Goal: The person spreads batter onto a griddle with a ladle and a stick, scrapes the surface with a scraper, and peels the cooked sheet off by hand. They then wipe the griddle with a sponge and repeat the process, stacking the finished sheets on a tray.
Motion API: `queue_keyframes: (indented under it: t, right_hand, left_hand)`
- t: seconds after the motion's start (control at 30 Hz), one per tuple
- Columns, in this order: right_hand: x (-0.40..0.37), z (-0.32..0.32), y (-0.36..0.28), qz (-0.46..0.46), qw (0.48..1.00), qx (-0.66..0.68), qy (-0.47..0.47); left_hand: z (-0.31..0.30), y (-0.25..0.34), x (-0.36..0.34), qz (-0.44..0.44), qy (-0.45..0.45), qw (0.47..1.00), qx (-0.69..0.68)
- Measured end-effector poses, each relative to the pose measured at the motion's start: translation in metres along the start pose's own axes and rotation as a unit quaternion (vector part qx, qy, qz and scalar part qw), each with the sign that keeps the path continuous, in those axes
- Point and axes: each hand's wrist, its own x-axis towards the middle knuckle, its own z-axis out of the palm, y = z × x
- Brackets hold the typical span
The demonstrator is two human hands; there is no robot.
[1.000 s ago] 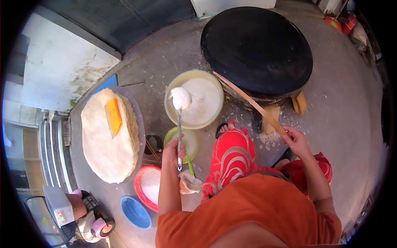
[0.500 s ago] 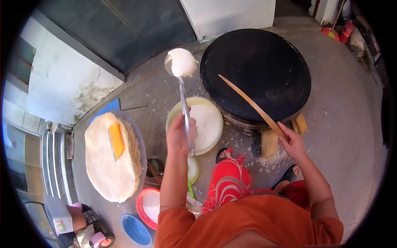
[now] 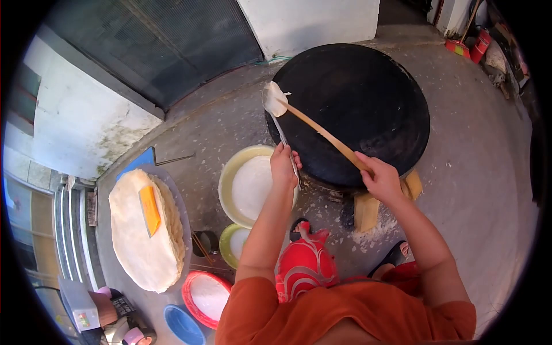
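Note:
My left hand (image 3: 284, 165) is closed round the handle of a metal ladle (image 3: 280, 127), whose bowl hangs over the left edge of a big round black griddle (image 3: 351, 109). White batter (image 3: 278, 99) fills the bowl and bulges over its side. In my right hand (image 3: 380, 178) is a long flat wooden spatula (image 3: 325, 133), slanting up and left across the griddle. Its tip touches the batter at the ladle. Below my left hand stands a cream basin (image 3: 227, 187) holding more white batter.
At left, a tall stack of thin flatbreads (image 3: 144, 241) bears an orange-yellow scraper (image 3: 149, 210). Nearer my body are a green bowl (image 3: 226, 244), a red basin (image 3: 191, 299) and a blue basin (image 3: 183, 325). Wooden blocks (image 3: 366, 213) stick out under the griddle.
My left hand has brought the loaded ladle right and down, to the griddle's edge. The spatula has moved left, its tip meeting the batter.

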Motion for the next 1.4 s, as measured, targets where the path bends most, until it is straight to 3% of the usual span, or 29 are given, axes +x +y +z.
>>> queue_keyframes:
  t: [0.2, 0.27, 0.5, 0.63, 0.7, 0.73, 0.8, 0.83, 0.9, 1.03, 1.17, 1.2, 1.23, 1.27, 1.3, 1.4]
  right_hand:
    - [0.019, 0.030, 0.019, 0.019, 0.998, -0.028, -0.044]
    - [0.021, 0.034, 0.027, 0.019, 0.998, -0.037, -0.041]
    - [0.030, 0.005, 0.014, 0.011, 0.997, -0.071, -0.035]
    - [0.017, -0.020, 0.009, -0.045, 0.988, -0.149, 0.010]
    - [0.008, -0.015, 0.020, -0.097, 0.979, -0.177, -0.002]
    - [0.006, -0.009, 0.026, -0.153, 0.964, -0.215, -0.029]
    - [0.008, 0.003, 0.035, -0.232, 0.929, -0.281, -0.062]
    - [0.013, 0.010, 0.039, -0.232, 0.929, -0.282, -0.061]
    - [0.029, 0.022, 0.044, -0.271, 0.911, -0.307, -0.042]
    - [0.073, 0.035, 0.039, -0.274, 0.898, -0.344, -0.007]
    - [0.097, 0.035, 0.026, -0.179, 0.925, -0.335, -0.003]
    - [0.093, 0.037, 0.022, 0.041, 0.997, -0.018, -0.068]
    - [0.087, 0.039, 0.018, 0.252, 0.911, 0.302, -0.124]
    - [0.072, 0.056, 0.026, 0.159, 0.952, 0.243, -0.099]
    - [0.057, 0.075, 0.041, -0.027, 0.995, 0.086, -0.047]
    - [0.074, 0.066, 0.029, -0.092, 0.977, -0.187, -0.032]
  left_hand:
    - [0.001, -0.010, -0.013, 0.041, 0.045, 0.997, 0.053]
    - [-0.004, -0.012, -0.016, 0.101, 0.072, 0.985, 0.123]
    - [-0.007, 0.006, 0.032, 0.085, 0.013, 0.977, 0.195]
    - [0.004, 0.051, 0.045, 0.020, 0.025, 0.995, 0.100]
    - [0.008, 0.074, 0.043, -0.062, -0.062, 0.994, -0.069]
    - [0.007, 0.082, 0.042, -0.062, -0.062, 0.994, -0.069]
    - [0.009, 0.095, 0.041, -0.188, -0.193, 0.908, -0.320]
    - [0.012, 0.099, 0.038, -0.188, -0.194, 0.908, -0.319]
    - [0.019, 0.108, 0.030, -0.202, -0.276, 0.845, -0.411]
    - [0.038, 0.124, 0.009, -0.187, -0.350, 0.796, -0.458]
    - [0.032, 0.125, -0.018, -0.172, -0.369, 0.778, -0.478]
    - [0.024, 0.123, -0.025, -0.169, -0.370, 0.778, -0.479]
    - [0.015, 0.119, -0.031, -0.168, -0.373, 0.777, -0.478]
    - [0.005, 0.114, -0.035, -0.162, -0.359, 0.783, -0.481]
    - [-0.005, 0.108, -0.037, -0.155, -0.346, 0.788, -0.485]
    - [-0.029, 0.091, -0.050, -0.149, -0.295, 0.795, -0.508]
